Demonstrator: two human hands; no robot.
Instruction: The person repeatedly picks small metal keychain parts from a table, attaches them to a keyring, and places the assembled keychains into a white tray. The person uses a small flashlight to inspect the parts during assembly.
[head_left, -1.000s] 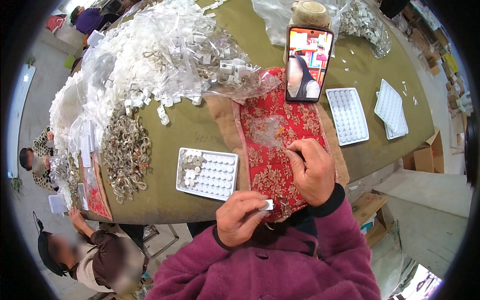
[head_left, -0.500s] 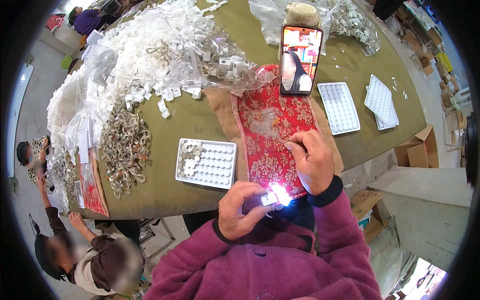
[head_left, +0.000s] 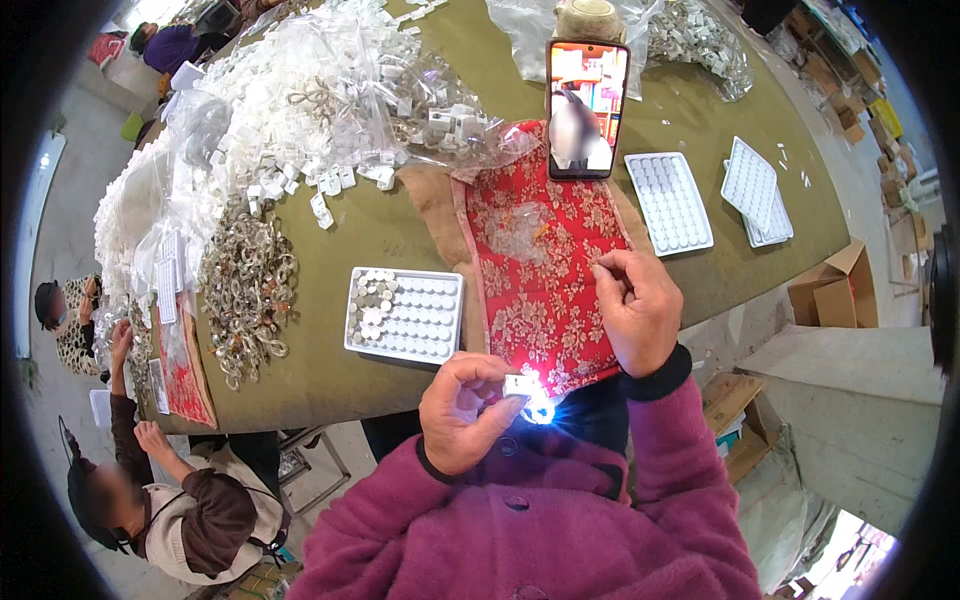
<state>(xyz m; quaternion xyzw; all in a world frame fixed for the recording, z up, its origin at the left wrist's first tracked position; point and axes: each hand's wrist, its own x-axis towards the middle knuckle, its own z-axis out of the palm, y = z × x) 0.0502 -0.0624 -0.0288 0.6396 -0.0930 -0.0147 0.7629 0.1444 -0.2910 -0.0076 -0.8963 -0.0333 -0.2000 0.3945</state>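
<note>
My left hand (head_left: 462, 410) pinches a small white part (head_left: 521, 385) close to my chest, with a bright glint of light just under it. My right hand (head_left: 636, 305) hovers over the red patterned cloth (head_left: 535, 285), thumb and forefinger pressed together; whether something tiny sits between them I cannot tell. Left of the cloth lies a white compartment tray (head_left: 405, 314) with several small round pieces filling its left columns.
A phone (head_left: 587, 95) stands propped at the cloth's far end. Two more white trays (head_left: 668, 202) (head_left: 752, 190) lie to the right. Clear bags of white parts (head_left: 330, 90) and a heap of metal rings (head_left: 245, 285) cover the left. People sit at the table's left edge.
My left hand has lifted the small part slightly and turned it, and a bright glint now shows beneath it. My right hand has risen a little off the cloth.
</note>
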